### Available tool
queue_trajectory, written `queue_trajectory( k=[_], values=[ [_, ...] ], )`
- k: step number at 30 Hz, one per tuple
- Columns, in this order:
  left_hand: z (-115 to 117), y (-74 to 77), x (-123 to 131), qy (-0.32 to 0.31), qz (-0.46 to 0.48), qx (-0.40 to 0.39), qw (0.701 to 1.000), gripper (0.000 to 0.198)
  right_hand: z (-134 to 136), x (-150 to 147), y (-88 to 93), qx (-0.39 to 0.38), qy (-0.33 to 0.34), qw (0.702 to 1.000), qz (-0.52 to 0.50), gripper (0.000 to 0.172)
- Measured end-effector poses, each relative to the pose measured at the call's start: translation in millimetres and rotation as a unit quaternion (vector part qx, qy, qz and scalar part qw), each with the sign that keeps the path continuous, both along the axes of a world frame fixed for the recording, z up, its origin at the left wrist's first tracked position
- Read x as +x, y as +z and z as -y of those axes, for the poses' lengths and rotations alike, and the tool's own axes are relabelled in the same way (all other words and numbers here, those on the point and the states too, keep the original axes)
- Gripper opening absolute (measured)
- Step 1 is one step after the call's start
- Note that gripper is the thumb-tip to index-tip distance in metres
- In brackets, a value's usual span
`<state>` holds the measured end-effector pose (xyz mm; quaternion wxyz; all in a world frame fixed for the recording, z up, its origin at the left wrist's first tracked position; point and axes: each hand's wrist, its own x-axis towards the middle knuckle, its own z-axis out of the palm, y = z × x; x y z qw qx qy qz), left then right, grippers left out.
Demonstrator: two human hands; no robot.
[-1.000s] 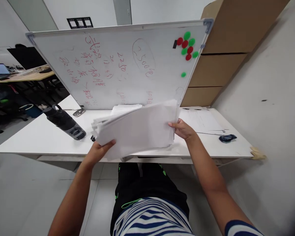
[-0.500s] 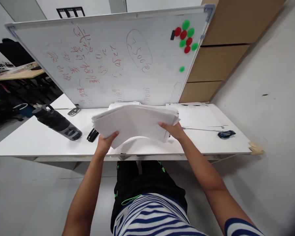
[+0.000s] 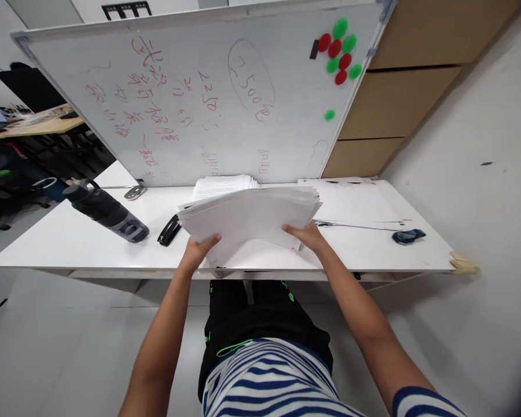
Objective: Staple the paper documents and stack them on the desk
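A thick sheaf of white paper [image 3: 252, 217] is held up over the front of the white desk, bowed in the middle, its side edges fanned unevenly. My left hand [image 3: 198, 253] grips its lower left part, thumb on the near face and fingers hidden behind. On the right side my right hand [image 3: 307, 233] holds it the same way. Behind the sheaf another stack of paper [image 3: 221, 185] lies at the foot of the whiteboard. A black stapler [image 3: 169, 230] rests just left of the sheaf, partly covered by it.
The whiteboard [image 3: 178, 110] stands along the back of the desk [image 3: 61, 240]. A dark bottle [image 3: 108, 214] and a computer mouse [image 3: 134, 192] are at left. To the right lie large flat sheets [image 3: 356, 200] and a dark blue object [image 3: 408, 236]. Cardboard boxes [image 3: 417, 43] are stacked behind.
Both hands still hold the sheaf. Its left side and my left hand have shifted right, bringing the hands closer together. More of the stack behind and of the stapler shows.
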<state>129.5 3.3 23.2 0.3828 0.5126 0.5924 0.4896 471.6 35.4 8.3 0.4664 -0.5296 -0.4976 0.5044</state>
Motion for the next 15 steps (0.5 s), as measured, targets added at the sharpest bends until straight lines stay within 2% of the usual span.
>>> queue_trajectory(
  k=[5,7,9,12,15],
  values=[
    [4.3,13.2,9.7,0.069,-0.004,-0.059,0.996,0.061,9.7,-13.0,23.6,0.011,-0.022,0.998,0.059,0.045],
    [13.3,23.5,5.2,0.065,-0.009,-0.077,0.995,0.062,19.9,-6.3,31.1,0.022,-0.015,0.998,0.064,0.041],
    [25.9,33.9,-2.3,0.031,-0.005,-0.116,0.993,0.064,33.9,6.2,33.7,0.018,0.009,0.998,0.064,0.045],
    [42.8,38.7,-10.7,-0.035,0.003,-0.208,0.978,0.064,56.0,19.8,23.0,-0.018,0.050,0.998,0.043,0.065],
    [46.9,23.8,-11.5,-0.074,-0.026,-0.241,0.967,0.064,71.0,14.0,-1.5,-0.051,0.012,0.996,0.067,0.087]
  ],
)
